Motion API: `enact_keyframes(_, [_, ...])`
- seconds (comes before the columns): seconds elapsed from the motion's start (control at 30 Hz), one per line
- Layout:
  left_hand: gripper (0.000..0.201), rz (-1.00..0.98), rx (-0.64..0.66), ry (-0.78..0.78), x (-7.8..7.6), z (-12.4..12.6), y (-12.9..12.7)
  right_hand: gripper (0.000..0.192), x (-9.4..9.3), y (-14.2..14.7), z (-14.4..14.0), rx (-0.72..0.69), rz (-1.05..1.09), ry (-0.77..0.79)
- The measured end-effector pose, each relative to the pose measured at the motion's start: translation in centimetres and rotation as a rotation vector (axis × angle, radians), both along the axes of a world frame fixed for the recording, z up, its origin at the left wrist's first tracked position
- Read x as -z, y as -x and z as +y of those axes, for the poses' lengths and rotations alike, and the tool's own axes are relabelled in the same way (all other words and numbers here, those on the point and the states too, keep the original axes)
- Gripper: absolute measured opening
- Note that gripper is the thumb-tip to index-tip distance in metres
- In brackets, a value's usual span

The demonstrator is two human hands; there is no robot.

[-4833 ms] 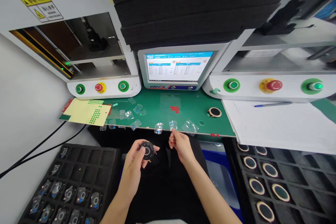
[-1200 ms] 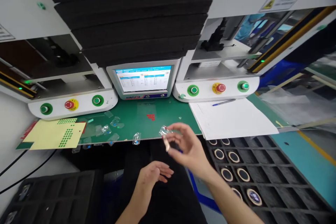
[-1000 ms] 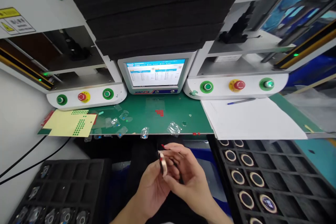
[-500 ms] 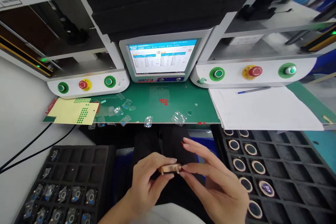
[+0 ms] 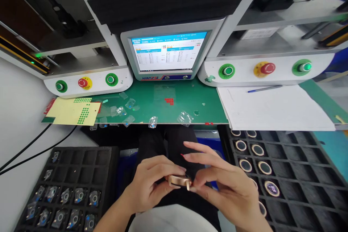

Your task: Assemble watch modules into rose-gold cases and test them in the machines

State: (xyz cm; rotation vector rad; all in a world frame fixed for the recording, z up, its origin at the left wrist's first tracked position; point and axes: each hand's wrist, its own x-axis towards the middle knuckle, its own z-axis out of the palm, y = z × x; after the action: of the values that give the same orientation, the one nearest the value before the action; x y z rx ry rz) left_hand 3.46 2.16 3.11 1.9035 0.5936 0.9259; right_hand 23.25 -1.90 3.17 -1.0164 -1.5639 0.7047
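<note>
Watch case (image 5: 178, 181) between two trays (image 5: 111, 163) — monitor (image 5: 170, 52) behind.

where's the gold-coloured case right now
In the head view, at the lower middle, the gold-coloured case is held between the left hand and the right hand, on the wearer's side of the green tabletop.

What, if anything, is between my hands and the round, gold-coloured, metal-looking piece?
Nothing visible: your left hand pinches the round, gold-coloured, metal-looking piece, and your right hand meets its edge.
</note>
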Motion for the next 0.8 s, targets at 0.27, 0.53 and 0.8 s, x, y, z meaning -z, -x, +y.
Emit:
enact_keyframes(0.27, [0.022,-0.002,-0.077,-0.08,0.5,0.0,0.0,0.015,1.1,1.2,-0.8,0.197,-0.042,-0.097])
enact_keyframes(0.53, [0.022,0.025,-0.094,-0.078,0.4,0.5,0.5,0.01,1.3,1.8,-0.7,0.268,-0.2,-0.201])
enact_keyframes(0.8, [0.026,0.127,-0.202,-0.318,0.8,0.5,1.2,0.017,1.7,2.3,-0.2,0.331,-0.405,-0.246])
